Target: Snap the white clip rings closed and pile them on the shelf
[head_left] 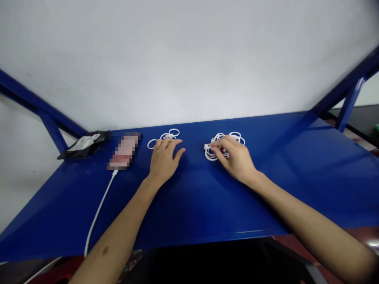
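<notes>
Thin white rings lie in two groups on a blue shelf [189,205]. My left hand [164,159] is at the smaller group of white rings [174,132], its thumb and fingers apart and holding nothing that I can see. The fingertips partly cover those rings. Over the larger tangled pile of white rings [211,157] is my right hand [237,157], with thumb and index finger pinched on a white ring at the pile's left side. Small knobs show on some rings. The right hand hides the middle of its pile.
A phone with a blurred screen [124,152] lies left of my left hand, with a white cable [99,209] running off the front edge. Black plastic packets [84,144] sit at the far left. Blue metal struts [53,128] and a pale wall [189,59] bound the shelf.
</notes>
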A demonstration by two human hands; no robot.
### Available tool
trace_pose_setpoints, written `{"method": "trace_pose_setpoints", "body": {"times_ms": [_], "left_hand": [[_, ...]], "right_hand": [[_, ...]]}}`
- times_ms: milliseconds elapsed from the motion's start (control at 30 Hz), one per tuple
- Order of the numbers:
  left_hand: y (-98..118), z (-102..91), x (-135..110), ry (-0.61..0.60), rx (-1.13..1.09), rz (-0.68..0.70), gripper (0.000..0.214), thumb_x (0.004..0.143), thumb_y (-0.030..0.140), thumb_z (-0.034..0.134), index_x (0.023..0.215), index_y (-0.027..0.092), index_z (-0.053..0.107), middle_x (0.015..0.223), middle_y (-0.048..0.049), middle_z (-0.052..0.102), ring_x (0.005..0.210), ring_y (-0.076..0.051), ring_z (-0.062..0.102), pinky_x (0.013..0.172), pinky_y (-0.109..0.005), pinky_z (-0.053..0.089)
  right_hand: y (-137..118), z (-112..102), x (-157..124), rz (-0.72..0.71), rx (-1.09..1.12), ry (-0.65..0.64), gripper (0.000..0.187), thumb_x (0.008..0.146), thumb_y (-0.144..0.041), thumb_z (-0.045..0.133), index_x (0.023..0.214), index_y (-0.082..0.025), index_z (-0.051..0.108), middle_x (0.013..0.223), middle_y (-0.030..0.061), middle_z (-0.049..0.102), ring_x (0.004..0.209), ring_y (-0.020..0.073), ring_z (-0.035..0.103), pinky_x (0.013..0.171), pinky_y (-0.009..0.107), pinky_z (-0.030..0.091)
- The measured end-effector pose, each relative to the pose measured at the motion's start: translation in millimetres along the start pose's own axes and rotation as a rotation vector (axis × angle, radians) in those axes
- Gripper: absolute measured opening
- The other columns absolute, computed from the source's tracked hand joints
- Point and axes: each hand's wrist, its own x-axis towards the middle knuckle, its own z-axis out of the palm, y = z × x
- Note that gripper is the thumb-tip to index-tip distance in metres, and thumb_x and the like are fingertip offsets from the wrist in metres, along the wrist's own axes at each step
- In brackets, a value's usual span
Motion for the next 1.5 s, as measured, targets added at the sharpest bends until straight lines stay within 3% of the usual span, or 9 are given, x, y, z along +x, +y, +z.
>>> {"method": "trace_pose_setpoints", "body": {"times_ms": [100, 267, 533, 767, 1000, 1133, 1233, 1333, 1500], "left_hand": [[-15, 4.0, 3, 0.006, 0.274, -0.077, 0.039, 0.099, 0.035, 0.051, 0.131, 0.016, 0.062, 0.119, -0.0178, 0.062, 0.109, -0.035, 0.051, 0.093, -0.049, 0.043], [-28, 10.2, 3, -0.089, 0.325, -0.09, 0.03, 0.099, 0.035, 0.049, 0.112, 0.018, 0.07, 0.102, -0.0146, 0.068, 0.103, -0.035, 0.052, 0.087, -0.047, 0.041], [-9, -4.9, -1, -0.076, 0.237, 0.011, 0.021, 0.1, 0.029, 0.049, 0.095, 0.022, 0.068, 0.092, -0.008, 0.071, 0.093, -0.03, 0.056, 0.082, -0.043, 0.042], [31, -12.2, -18, 0.14, -0.096, 0.232, 0.014, 0.098, 0.025, 0.051, 0.093, 0.021, 0.063, 0.082, -0.0023, 0.07, 0.078, -0.018, 0.061, 0.08, -0.033, 0.05], [50, -5.7, -29, 0.102, -0.359, 0.303, 0.009, 0.096, 0.023, 0.056, 0.089, 0.023, 0.061, 0.078, 0.001, 0.07, 0.072, -0.014, 0.061, 0.068, -0.026, 0.051], [54, -4.9, -28, 0.07, -0.422, 0.365, 0.008, 0.094, 0.021, 0.059, 0.087, 0.022, 0.062, 0.079, 0.0004, 0.071, 0.072, -0.014, 0.059, 0.07, -0.028, 0.051], [52, -8.9, -26, -0.036, -0.531, 0.271, 0.009, 0.095, 0.021, 0.055, 0.092, 0.021, 0.064, 0.084, -0.0014, 0.071, 0.075, -0.015, 0.061, 0.074, -0.029, 0.051], [45, -11.4, -24, -0.105, -0.715, 0.005, 0.017, 0.098, 0.029, 0.051, 0.101, 0.02, 0.065, 0.084, -0.0025, 0.07, 0.075, -0.014, 0.063, 0.074, -0.029, 0.051], [33, -6.0, -20, -0.125, -0.879, -0.202, 0.03, 0.088, 0.049, 0.069, 0.098, 0.02, 0.068, 0.082, -0.0019, 0.069, 0.072, -0.014, 0.062, 0.068, -0.025, 0.049]], "right_hand": [[24, -5, 6, 0.055, -0.152, 0.124, 0.016, 0.097, -0.028, 0.055, 0.093, -0.02, 0.067, 0.088, 0.0072, 0.069, 0.085, 0.0225, 0.061, 0.078, 0.038, 0.05], [52, -5, 8, 0.138, -0.249, 0.104, 0.019, 0.095, -0.031, 0.056, 0.101, -0.019, 0.069, 0.086, 0.0072, 0.069, 0.083, 0.0254, 0.055, 0.081, 0.043, 0.048], [26, -9, 6, 0.043, -0.264, 0.149, 0.023, 0.098, -0.033, 0.054, 0.11, -0.018, 0.067, 0.098, 0.0111, 0.069, 0.094, 0.0284, 0.054, 0.088, 0.046, 0.047], [-18, 0, -5, 0.012, 0.055, -0.071, 0.02, 0.1, -0.031, 0.052, 0.111, -0.021, 0.066, 0.102, 0.0086, 0.071, 0.095, 0.0246, 0.062, 0.087, 0.043, 0.051], [-30, 5, -6, 0.27, 0.42, -0.225, 0.022, 0.1, -0.035, 0.052, 0.106, -0.024, 0.07, 0.094, 0.0028, 0.074, 0.091, 0.02, 0.069, 0.08, 0.034, 0.054], [-30, 9, -7, 0.365, 0.609, -0.202, 0.02, 0.098, -0.036, 0.055, 0.092, -0.021, 0.067, 0.082, 0.0007, 0.073, 0.078, 0.0166, 0.069, 0.074, 0.031, 0.054], [-27, 9, -7, 0.348, 0.569, -0.106, 0.018, 0.098, -0.036, 0.057, 0.091, -0.021, 0.065, 0.077, 0.0007, 0.072, 0.068, 0.0147, 0.067, 0.067, 0.029, 0.053], [-24, 3, -8, 0.191, 0.313, -0.015, 0.012, 0.096, -0.03, 0.061, 0.099, -0.021, 0.069, 0.087, 0.0033, 0.075, 0.073, 0.0155, 0.068, 0.067, 0.029, 0.052], [-25, 0, -9, -0.029, 0.186, -0.063, 0.014, 0.099, -0.023, 0.058, 0.103, -0.02, 0.07, 0.095, 0.0056, 0.076, 0.082, 0.016, 0.07, 0.073, 0.029, 0.054]]}}
